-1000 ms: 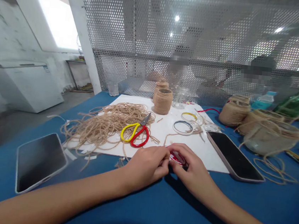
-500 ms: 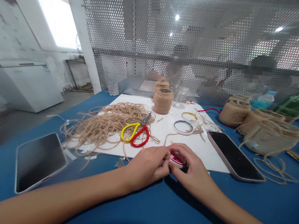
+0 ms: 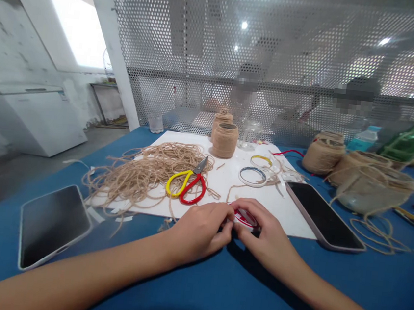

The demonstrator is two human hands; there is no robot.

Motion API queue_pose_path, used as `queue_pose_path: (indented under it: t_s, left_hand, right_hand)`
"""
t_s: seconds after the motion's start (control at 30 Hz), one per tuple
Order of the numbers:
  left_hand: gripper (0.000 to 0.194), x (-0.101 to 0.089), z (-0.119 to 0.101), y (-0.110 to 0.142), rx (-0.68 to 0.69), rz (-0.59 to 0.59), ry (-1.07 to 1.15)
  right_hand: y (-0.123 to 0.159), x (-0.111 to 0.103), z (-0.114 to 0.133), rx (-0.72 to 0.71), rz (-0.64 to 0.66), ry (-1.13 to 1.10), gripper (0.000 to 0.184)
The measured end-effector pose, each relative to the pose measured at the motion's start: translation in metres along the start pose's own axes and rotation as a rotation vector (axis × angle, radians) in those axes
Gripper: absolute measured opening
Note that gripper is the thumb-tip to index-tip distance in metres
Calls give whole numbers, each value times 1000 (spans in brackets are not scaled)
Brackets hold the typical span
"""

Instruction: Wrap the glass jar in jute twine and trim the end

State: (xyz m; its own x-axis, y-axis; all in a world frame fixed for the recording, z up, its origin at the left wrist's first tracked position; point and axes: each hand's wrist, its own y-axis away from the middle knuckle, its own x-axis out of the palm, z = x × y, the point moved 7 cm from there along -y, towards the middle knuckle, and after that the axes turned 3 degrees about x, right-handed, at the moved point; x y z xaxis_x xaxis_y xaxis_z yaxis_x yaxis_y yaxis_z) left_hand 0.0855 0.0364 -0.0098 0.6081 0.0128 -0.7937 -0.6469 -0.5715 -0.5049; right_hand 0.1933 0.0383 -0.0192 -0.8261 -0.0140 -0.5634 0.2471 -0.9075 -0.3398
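My right hand (image 3: 263, 232) is curled around a roll of tape (image 3: 243, 218) with red and white on its face, thumb on the near side and fingers over the far side. My left hand (image 3: 205, 226) is closed, its thumb and forefinger pinched at the left edge of the roll; whatever lies between those fingertips is hidden. Beyond the left hand, scissors (image 3: 189, 187) with one yellow and one red handle rest on a heap of jute twine (image 3: 146, 168). A white tape ring (image 3: 252, 176) and a yellow tape ring (image 3: 261, 160) lie past the roll.
A white board (image 3: 278, 212) lies on the blue table (image 3: 192, 291). Twine-wrapped jars (image 3: 224, 141) stand at its back, with more jars (image 3: 323, 155) at right beside a green bottle (image 3: 412, 137). Phones lie left (image 3: 55, 225) and right (image 3: 324, 216). A perforated metal screen (image 3: 203, 51) rises behind.
Both hands stay almost in place around the tape roll. The left fingertips have shifted slightly at its edge, and the whole view has drifted a little.
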Motion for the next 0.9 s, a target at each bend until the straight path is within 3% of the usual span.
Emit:
queue_pose_path:
  t_s: [0.53, 0.9]
  left_hand:
    - [10, 2, 1, -2, 58, -15, -128]
    - [9, 0, 17, -3, -151, -26, 21]
  right_hand:
    - [0, 2, 2, -41, 56, -27, 26]
    - [-1, 2, 4, -31, 36, -23, 25]
